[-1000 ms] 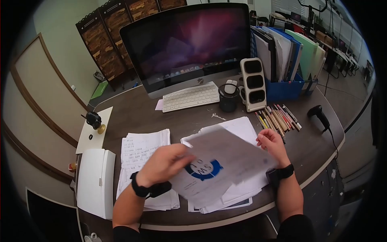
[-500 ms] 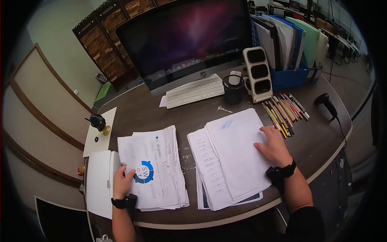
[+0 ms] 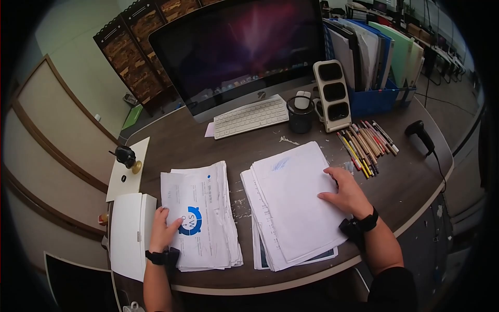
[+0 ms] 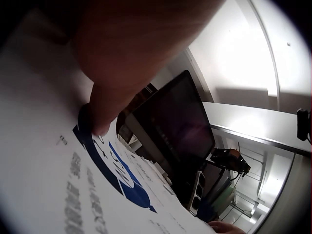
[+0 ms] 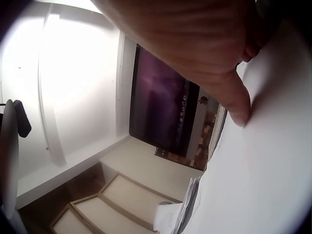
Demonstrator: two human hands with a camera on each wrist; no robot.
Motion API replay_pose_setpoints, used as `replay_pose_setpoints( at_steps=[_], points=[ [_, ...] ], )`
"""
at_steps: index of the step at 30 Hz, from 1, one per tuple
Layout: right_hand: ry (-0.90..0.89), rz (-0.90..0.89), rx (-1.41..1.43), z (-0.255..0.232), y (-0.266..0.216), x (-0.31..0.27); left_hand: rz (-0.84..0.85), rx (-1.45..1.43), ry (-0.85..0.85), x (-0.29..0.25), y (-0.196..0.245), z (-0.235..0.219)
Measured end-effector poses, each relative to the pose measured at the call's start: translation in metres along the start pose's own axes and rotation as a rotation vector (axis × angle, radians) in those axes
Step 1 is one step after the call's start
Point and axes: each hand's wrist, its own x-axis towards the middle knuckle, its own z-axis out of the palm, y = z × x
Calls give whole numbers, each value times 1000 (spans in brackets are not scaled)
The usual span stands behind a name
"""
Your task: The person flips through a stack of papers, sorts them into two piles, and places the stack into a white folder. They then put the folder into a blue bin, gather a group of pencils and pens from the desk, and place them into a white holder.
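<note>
On the left lies a stack of papers (image 3: 208, 249), its top sheet printed with a blue ring-shaped SWOT diagram (image 3: 196, 221). My left hand (image 3: 162, 229) rests at that stack's left edge, thumb laid on the sheet beside the ring; the left wrist view shows the thumb tip on the blue print. To the right is a second stack (image 3: 296, 208), topped by a blank sheet with faint blue scribbles near its far edge. My right hand (image 3: 347, 193) lies along its right edge, thumb over the top sheet and fingers spread at the side.
Pencils and pens (image 3: 366, 145) lie beyond the right hand. A keyboard (image 3: 252, 118), a black mesh cup (image 3: 300, 117) and a beige phone-like stand (image 3: 332, 99) stand before the monitor (image 3: 239, 52). A white printer-like box (image 3: 127, 234) borders the left stack; a barcode scanner (image 3: 420, 135) sits far right.
The SWOT sheet went from between my hands onto the left stack, then shifted slightly right with my left hand. The right stack's top sheets slid left over the written pages, my right hand following.
</note>
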Motion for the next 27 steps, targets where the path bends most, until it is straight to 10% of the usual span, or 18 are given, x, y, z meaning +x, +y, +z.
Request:
replay_pose_setpoints(
  at_steps=[6,9,12,18,27],
  points=[
    [29,24,-254,3,-20,-8,-78,94,-149,6,10,-2],
    [-10,5,-152,6,-18,-6,-22,-17,-47,7,20,1],
    [12,-12,-60,8,-18,-6,19,513,200,-2,75,-5],
    [53,7,-28,8,-16,-4,621,226,-244,-28,151,35],
    [69,272,408,-4,-4,3,778,235,-470,-32,166,108]
  ],
)
